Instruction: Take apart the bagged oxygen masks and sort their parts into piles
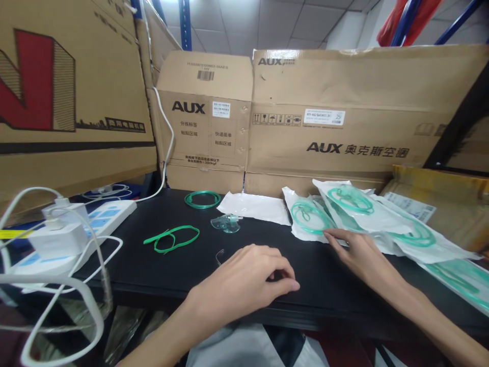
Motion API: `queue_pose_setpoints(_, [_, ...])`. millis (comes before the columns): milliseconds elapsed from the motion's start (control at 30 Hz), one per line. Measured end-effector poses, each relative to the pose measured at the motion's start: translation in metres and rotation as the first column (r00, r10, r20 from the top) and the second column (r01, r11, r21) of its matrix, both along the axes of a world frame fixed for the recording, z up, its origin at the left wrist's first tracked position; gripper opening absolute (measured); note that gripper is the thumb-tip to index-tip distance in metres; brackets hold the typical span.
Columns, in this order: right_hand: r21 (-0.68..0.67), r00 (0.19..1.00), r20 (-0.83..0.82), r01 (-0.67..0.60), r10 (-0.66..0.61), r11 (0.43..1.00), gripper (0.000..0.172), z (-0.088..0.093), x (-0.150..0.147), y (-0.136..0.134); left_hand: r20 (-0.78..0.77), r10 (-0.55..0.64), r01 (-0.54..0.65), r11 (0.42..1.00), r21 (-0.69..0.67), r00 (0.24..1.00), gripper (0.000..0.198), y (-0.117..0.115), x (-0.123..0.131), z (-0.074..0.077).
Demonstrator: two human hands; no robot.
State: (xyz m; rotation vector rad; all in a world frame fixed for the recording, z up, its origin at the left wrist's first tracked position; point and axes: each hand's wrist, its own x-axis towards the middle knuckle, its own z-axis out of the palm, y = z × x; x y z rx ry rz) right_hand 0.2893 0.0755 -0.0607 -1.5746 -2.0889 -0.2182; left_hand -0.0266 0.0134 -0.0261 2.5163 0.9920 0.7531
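Observation:
My right hand [351,247] pinches the lower edge of a white-and-clear pouch [307,216] with green tubing inside, thumb and forefinger at its corner. My left hand [248,275] is low over the black table, fingers loosely curled, thumb out, nothing visible in it. Ahead of it lies a clear plastic oxygen mask [225,224]. A coil of green tubing [202,206] rests behind, and a flat green strap [178,246] is looped to the left. Beside my left wrist is a small thin wire-like piece [219,257], partly hidden. A flat white wrapper [254,208] lies behind the mask.
More pouches with green tubing [351,201] overlap at the right of the black table [153,270]. At the left stands a white power strip [110,214] with plugged-in chargers and looping white cables [87,300]. Large cardboard boxes [206,137] wall off the back and left.

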Motion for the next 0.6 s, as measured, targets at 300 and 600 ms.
queue_pose_setpoints(300, [-0.005,0.981,0.104,-0.164,0.164,0.986,0.044,-0.02,-0.002,0.037,0.002,0.033,-0.033,0.998,-0.044,0.999,0.03,0.052,0.027,0.025])
queue_pose_setpoints(600, [-0.037,0.993,0.012,-0.115,0.115,0.993,0.025,-0.009,-0.015,0.06,0.056,0.182,-0.177,0.981,-0.076,0.982,0.038,0.087,0.038,0.036])
